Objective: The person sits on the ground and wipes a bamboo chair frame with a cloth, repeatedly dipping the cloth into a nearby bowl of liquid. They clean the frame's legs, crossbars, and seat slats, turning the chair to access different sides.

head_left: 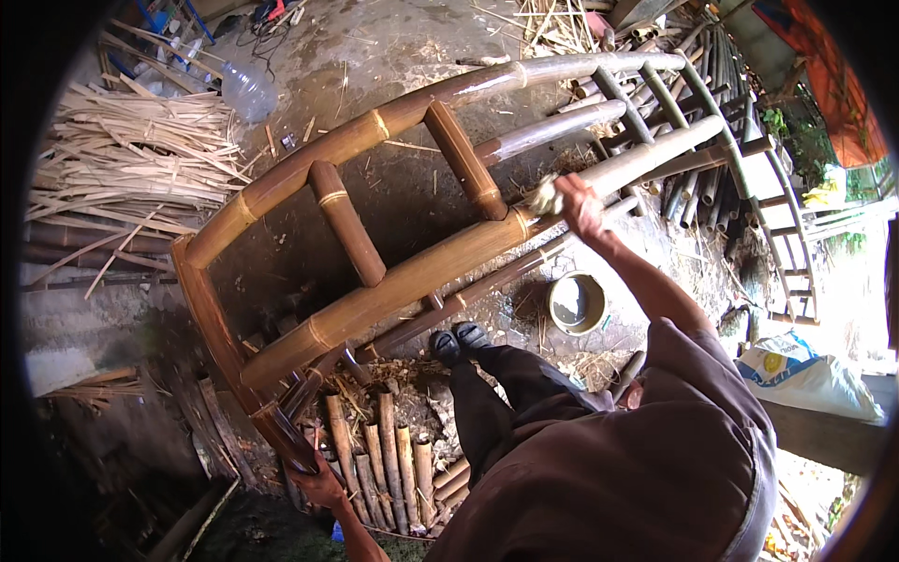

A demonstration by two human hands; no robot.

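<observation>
A large bamboo frame [449, 253], brown and glossy at the left and paler at the right, stretches across the view in front of me. My right hand [582, 211] is closed on a pale, bunched-up rag [545, 197] and presses it against the near long pole, just right of a crosspiece. At the lower left, my left hand [318, 482] grips the end of the frame's short brown end post; some of its fingers are hidden behind the bamboo.
A round basin [577, 303] holding liquid sits on the floor by my feet. Cut bamboo lengths [403, 468] stand below the frame. Split strips [131, 164] are heaped at the left, beside a clear plastic jug [248, 91]. A bamboo ladder [787, 225] and a white sack [805, 375] lie right.
</observation>
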